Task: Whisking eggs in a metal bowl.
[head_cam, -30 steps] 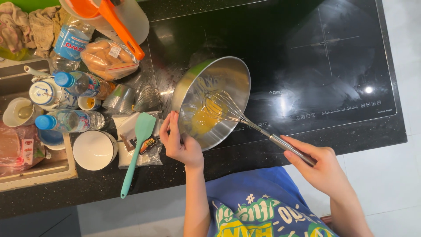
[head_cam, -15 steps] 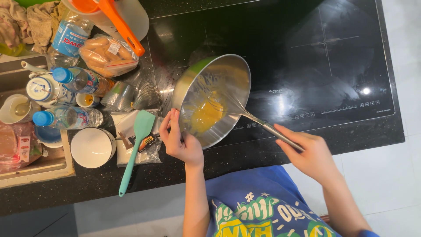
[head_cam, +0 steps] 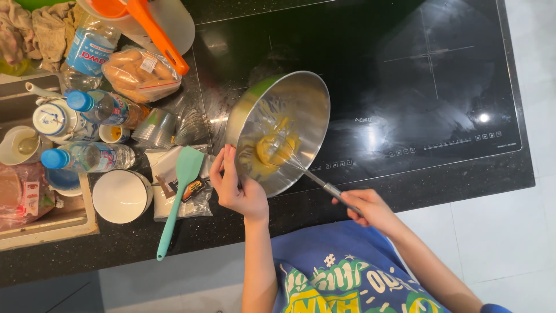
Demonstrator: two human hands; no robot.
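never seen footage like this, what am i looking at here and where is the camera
The camera sits on a person's head and looks straight down at their own two bare hands; there is no machine. The left hand takes the rim of a shiny, tilted steel mixing bowl in its grip. The bowl rests on a black glass cooktop and holds a yellow batter. The right hand holds a metal wire whisk whose head is in the batter. On the dark speckled counter to the left lie a teal silicone spatula, a white round bowl, blue-capped plastic bottles and a clear bag of bread rolls.
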